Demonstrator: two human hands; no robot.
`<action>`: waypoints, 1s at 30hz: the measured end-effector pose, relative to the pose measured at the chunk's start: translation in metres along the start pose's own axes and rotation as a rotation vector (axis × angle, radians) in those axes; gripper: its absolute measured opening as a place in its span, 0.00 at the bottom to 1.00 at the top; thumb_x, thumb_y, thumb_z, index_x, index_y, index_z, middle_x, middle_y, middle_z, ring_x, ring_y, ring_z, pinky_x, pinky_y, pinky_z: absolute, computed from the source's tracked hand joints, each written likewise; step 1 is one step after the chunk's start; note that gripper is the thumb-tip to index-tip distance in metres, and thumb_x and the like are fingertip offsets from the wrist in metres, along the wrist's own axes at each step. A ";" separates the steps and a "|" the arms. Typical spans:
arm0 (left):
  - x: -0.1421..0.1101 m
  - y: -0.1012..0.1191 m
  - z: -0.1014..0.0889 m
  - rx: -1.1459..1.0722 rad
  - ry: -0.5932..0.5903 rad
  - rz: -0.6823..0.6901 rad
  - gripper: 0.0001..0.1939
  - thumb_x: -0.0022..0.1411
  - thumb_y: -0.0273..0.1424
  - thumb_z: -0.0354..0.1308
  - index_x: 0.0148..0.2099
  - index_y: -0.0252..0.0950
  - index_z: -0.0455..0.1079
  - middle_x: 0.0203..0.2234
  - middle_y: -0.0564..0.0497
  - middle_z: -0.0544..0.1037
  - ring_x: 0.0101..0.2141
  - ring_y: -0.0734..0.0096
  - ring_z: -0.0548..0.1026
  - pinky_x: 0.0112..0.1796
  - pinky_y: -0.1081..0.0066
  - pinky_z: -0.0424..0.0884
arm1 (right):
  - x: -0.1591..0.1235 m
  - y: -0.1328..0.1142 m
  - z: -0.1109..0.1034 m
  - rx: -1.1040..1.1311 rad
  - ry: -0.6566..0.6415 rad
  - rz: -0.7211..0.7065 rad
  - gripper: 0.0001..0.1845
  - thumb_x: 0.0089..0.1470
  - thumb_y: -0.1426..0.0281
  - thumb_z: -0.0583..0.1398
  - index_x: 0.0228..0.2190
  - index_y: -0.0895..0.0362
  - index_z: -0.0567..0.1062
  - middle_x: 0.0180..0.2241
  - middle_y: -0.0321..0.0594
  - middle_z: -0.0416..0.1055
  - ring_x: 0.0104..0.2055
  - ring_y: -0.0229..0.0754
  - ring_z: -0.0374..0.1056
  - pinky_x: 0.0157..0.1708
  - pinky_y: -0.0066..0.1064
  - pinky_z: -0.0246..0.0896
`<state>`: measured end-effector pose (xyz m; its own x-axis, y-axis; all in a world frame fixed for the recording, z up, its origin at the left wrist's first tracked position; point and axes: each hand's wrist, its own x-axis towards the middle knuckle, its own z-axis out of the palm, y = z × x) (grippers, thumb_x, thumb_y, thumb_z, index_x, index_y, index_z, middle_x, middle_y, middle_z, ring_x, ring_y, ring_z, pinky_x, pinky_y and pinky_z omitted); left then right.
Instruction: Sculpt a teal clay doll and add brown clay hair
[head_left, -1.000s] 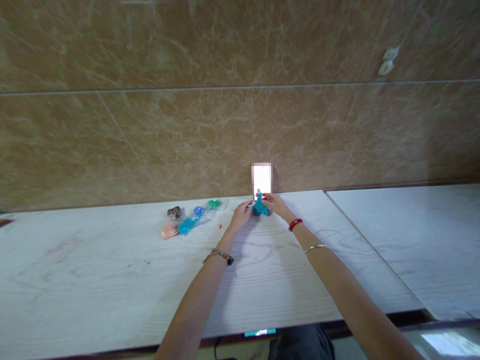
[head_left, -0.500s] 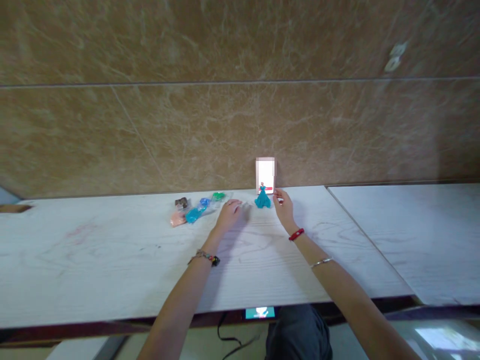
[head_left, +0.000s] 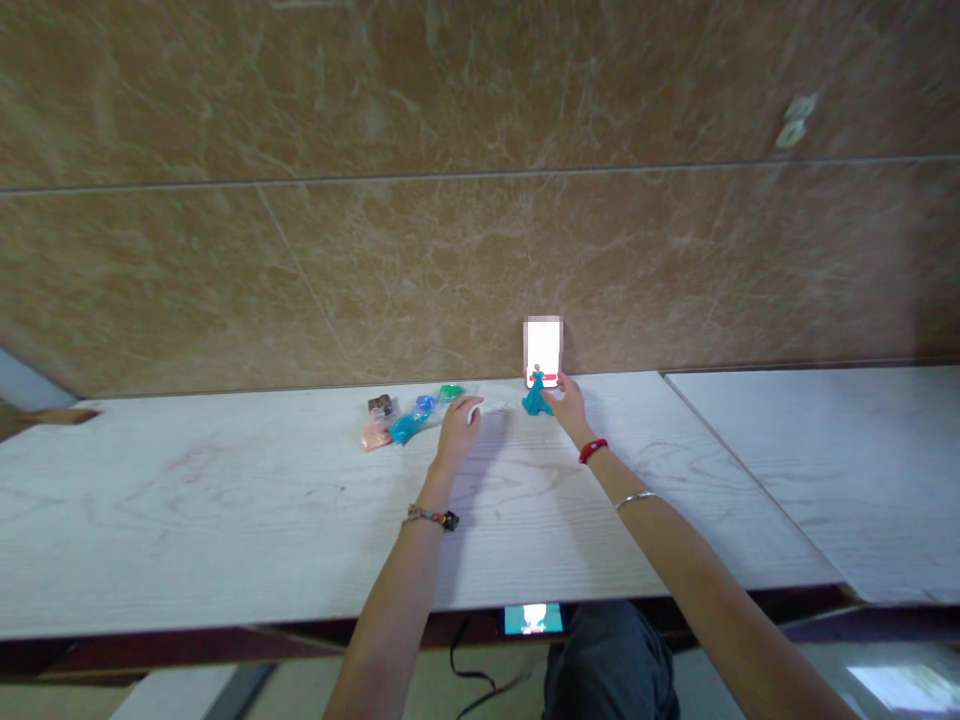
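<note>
A small doll figure in a teal gown (head_left: 535, 399) stands on the white table close to the wall. My right hand (head_left: 570, 410) is at its right side, thumb and fingers closing on the skirt's edge. To the left, my left hand (head_left: 456, 428) hovers just over the table with its fingers curved and a gap at the thumb; I see nothing held in it. Beside it lie small clear packets of soft-looking material: a green one (head_left: 451, 392), a blue one (head_left: 424, 404), a turquoise one (head_left: 406, 429), a peach one (head_left: 376, 436) and a brown one (head_left: 381, 405).
Behind the figure a phone with a bright screen (head_left: 543, 345) leans on the brown marbled wall (head_left: 420, 280). Another lit screen (head_left: 532, 619) sits below the table's front edge, near a dark cable (head_left: 472, 676). A seam (head_left: 750, 485) crosses the white tabletop (head_left: 247, 520) at right.
My right hand has moved left to the doll figure and now touches its skirt. My left hand stays near the packets, its fingers more curled. The whole view has shifted slightly.
</note>
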<state>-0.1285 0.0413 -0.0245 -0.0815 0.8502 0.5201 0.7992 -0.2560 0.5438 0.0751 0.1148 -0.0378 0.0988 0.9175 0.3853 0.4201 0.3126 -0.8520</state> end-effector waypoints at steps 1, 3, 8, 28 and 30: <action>-0.001 -0.007 -0.008 0.024 0.015 -0.032 0.15 0.55 0.24 0.46 0.42 0.33 0.70 0.40 0.45 0.73 0.43 0.66 0.70 0.47 0.64 0.64 | -0.005 -0.004 -0.001 -0.006 0.034 -0.022 0.22 0.43 0.68 0.57 0.43 0.61 0.66 0.42 0.49 0.65 0.47 0.47 0.61 0.48 0.43 0.55; -0.003 -0.022 -0.025 0.090 0.035 -0.117 0.15 0.54 0.25 0.47 0.42 0.32 0.70 0.39 0.44 0.73 0.40 0.66 0.71 0.45 0.65 0.66 | -0.015 -0.015 -0.001 -0.011 0.108 -0.124 0.22 0.46 0.69 0.55 0.45 0.62 0.65 0.43 0.51 0.63 0.48 0.46 0.58 0.50 0.41 0.53; -0.009 -0.042 -0.043 0.132 0.012 -0.255 0.15 0.55 0.26 0.47 0.42 0.33 0.70 0.37 0.46 0.75 0.31 0.70 0.72 0.37 0.71 0.68 | -0.013 -0.030 0.002 0.003 0.206 -0.100 0.24 0.45 0.69 0.55 0.46 0.63 0.64 0.45 0.53 0.61 0.50 0.48 0.55 0.52 0.40 0.50; -0.009 -0.022 -0.033 0.288 -0.333 -0.052 0.10 0.56 0.26 0.49 0.34 0.33 0.71 0.30 0.46 0.74 0.33 0.69 0.70 0.36 0.71 0.65 | -0.011 -0.024 0.015 0.050 0.088 -0.133 0.14 0.47 0.73 0.51 0.38 0.59 0.70 0.39 0.46 0.68 0.41 0.43 0.64 0.42 0.37 0.59; -0.009 -0.020 -0.029 0.313 -0.334 -0.044 0.11 0.57 0.26 0.48 0.37 0.33 0.71 0.32 0.46 0.74 0.34 0.69 0.70 0.37 0.71 0.64 | 0.011 -0.013 0.004 0.021 0.055 0.057 0.17 0.46 0.71 0.53 0.40 0.61 0.69 0.39 0.48 0.69 0.41 0.45 0.65 0.40 0.39 0.60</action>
<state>-0.1614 0.0250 -0.0212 0.0365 0.9720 0.2320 0.9449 -0.1091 0.3086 0.0674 0.1217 -0.0240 0.1718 0.9190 0.3548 0.3937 0.2661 -0.8799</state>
